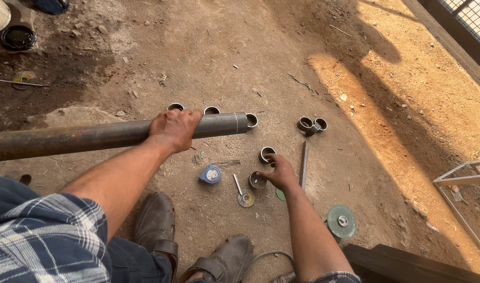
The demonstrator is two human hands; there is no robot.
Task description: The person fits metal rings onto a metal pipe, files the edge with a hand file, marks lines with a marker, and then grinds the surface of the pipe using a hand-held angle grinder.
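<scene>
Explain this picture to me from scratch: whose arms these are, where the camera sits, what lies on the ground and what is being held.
There is no machine here. The single picture comes from a camera worn on a person's head, looking down at their own two arms and their sandalled feet.

The left hand is wrapped around a long rusty steel pipe, holding it level above the dirt ground. The right hand reaches down to a short metal ring cut from similar pipe; its fingers touch or nearly touch the ring.

More rings lie scattered: one just above the hand, three half hidden behind the pipe, and a pair further right. Also on the ground are a blue tape measure, a small worn cutting disc, a larger green disc and a thin metal bar.
</scene>
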